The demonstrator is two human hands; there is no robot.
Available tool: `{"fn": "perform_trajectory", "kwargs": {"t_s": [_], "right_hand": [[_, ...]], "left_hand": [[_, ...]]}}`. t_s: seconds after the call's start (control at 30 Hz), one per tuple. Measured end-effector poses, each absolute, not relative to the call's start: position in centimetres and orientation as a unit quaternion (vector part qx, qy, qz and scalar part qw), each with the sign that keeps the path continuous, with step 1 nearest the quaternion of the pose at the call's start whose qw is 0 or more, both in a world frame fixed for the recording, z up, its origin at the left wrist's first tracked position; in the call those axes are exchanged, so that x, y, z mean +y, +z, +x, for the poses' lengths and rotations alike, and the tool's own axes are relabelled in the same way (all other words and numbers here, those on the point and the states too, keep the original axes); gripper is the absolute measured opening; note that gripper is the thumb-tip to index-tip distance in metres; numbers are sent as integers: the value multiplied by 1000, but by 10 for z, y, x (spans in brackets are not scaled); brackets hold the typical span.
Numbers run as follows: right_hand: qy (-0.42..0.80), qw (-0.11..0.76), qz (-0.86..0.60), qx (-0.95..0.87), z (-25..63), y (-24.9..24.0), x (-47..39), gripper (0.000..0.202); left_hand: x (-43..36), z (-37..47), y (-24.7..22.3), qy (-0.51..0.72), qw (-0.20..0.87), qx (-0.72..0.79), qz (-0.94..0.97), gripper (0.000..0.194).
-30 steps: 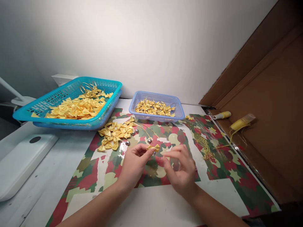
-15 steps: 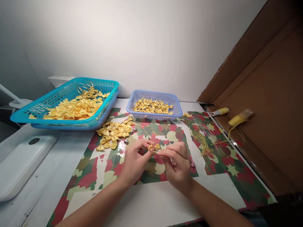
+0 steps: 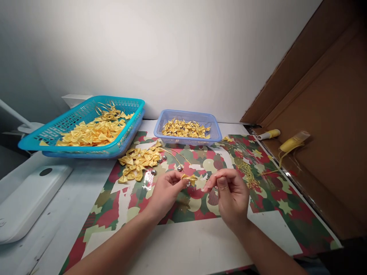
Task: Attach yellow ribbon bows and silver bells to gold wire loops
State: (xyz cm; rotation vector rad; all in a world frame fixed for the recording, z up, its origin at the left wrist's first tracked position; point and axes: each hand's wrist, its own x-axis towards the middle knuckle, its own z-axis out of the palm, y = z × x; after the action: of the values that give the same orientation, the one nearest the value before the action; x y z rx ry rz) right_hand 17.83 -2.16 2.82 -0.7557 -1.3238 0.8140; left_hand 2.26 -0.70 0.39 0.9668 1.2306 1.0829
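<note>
Between thumb and fingers, my left hand [image 3: 166, 191] pinches a yellow bow [image 3: 189, 178] with a small silver bell [image 3: 188, 183] at it. My right hand [image 3: 233, 194] is raised just right of the bow, apart from it, with fingers curled and thumb near the fingertips; whether it holds a thin thread is too small to tell. A pile of yellow bows [image 3: 140, 160] lies beyond my left hand, and several silver bells sit beside it, one of them [image 3: 179, 168] just past the held bow.
A turquoise basket [image 3: 31, 142] of yellow bows stands at the left, a blue basket [image 3: 187, 141] of bows at the back. Gold threads [image 3: 248, 173] lie right on the patterned sheet. Two yellow spools [image 3: 292, 143] rest near the cardboard. A white case [image 3: 31, 202] lies left.
My right hand has moved away from the bow to the right and turned palm inward. My left hand still pinches the bow, whose bell now shows.
</note>
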Motion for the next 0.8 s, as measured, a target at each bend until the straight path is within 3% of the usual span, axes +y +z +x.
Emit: {"fn": "perform_trajectory", "kwargs": {"t_s": [0.37,0.8], "right_hand": [[413,586,-326,-616,175,17,-25,12],[377,596,-405,-582,176,3,-31,14]], "left_hand": [[-12,20,10,498,590,489,406,19],[-14,13,25,390,663,472,431,13]]}}
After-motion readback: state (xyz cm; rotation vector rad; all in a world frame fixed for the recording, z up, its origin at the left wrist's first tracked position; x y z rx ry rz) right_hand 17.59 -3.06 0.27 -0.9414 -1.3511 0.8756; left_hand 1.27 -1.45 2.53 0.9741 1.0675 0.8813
